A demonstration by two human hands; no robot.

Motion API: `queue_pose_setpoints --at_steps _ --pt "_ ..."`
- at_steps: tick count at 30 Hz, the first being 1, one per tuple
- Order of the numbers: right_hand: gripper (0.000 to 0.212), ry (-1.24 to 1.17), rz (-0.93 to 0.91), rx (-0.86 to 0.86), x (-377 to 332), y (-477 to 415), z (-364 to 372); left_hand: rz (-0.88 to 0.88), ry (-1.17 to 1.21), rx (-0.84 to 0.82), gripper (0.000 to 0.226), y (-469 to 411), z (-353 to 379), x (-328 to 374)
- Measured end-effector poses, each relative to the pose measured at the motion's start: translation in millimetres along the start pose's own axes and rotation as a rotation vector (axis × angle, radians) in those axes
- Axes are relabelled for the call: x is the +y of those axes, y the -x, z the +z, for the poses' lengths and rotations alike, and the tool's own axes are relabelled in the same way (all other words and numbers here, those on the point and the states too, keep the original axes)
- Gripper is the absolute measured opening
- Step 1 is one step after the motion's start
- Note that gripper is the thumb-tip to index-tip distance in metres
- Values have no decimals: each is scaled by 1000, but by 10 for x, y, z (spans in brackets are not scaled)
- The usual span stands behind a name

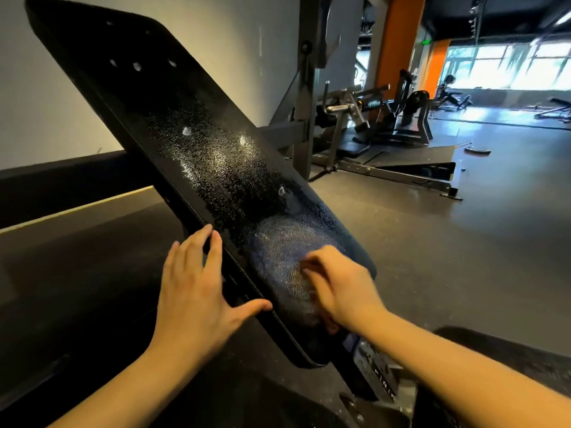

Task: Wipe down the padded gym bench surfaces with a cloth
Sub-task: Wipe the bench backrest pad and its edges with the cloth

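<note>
Black padded vinyl bench backrest, pebbled and glossy, tilted from 10 o'clock down to 5 o'clock, upper end lost in shadow. Left hand flat on its 8 o'clock edge, fingers spread. Right hand motion-blurred at 5 o'clock, finger pose impossible to tell. Dark blue cloth beneath, a mere smear. White lettering on grey metal frame unreadable.

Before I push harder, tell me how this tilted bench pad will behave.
The bench pad is probably stiff: it lies straight though tilted. Its surface looks wet with droplets, so likely slippery; the left hand pressing its edge might slide.
</note>
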State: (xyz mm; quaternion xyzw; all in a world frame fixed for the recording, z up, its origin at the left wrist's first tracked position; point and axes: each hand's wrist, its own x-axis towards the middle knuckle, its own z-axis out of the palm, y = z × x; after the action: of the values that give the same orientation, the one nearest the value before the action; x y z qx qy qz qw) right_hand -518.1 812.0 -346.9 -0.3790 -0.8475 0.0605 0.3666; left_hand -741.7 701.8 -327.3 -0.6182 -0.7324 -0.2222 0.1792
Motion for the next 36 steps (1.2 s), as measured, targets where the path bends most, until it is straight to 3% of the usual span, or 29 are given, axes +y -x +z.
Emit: queue_pose_setpoints --at_steps 3,5,8,11,14,16,18,20,22,24,27,30,32,36 --pt "17 79 343 103 703 -353 1 -10 -32 -13 132 2 19 17" --pt "17 76 429 125 712 -800 37 -17 -31 -23 133 -3 18 20" --pt "15 -69 246 141 58 -1232 242 -26 -39 -36 132 -4 -25 36" --pt "18 -159 -97 21 -595 -759 309 -31 -53 -37 131 3 -50 54" --pt "25 -190 -272 -41 -273 -151 108 -34 -60 -53 131 9 -80 61" --pt "25 -74 -186 16 233 -205 25 -38 -68 -56 133 1 -91 74" --pt "23 45 19 59 625 -622 24 -45 -75 -53 134 4 -92 100" --pt "20 54 212 102 708 -1149 72 -53 -77 -45 135 13 -84 116" --pt "19 -10 278 161 481 -1546 202 -64 -74 -55 136 16 -101 127" --pt "18 -90 196 161 31 -1643 321 -64 -95 -72 136 7 -140 139" --pt "19 -112 -171 65 -491 -1154 336 -25 -176 -113 131 -34 -223 121" --pt "21 -177 -418 -79 -242 -544 188 33 -177 -85 117 -76 -281 4" --pt "20 -100 -306 13 209 -538 105 64 -161 -59 109 -137 -302 -91" --pt "19 64 173 139 561 -1420 150 76 -164 -50 113 -263 -313 -255"
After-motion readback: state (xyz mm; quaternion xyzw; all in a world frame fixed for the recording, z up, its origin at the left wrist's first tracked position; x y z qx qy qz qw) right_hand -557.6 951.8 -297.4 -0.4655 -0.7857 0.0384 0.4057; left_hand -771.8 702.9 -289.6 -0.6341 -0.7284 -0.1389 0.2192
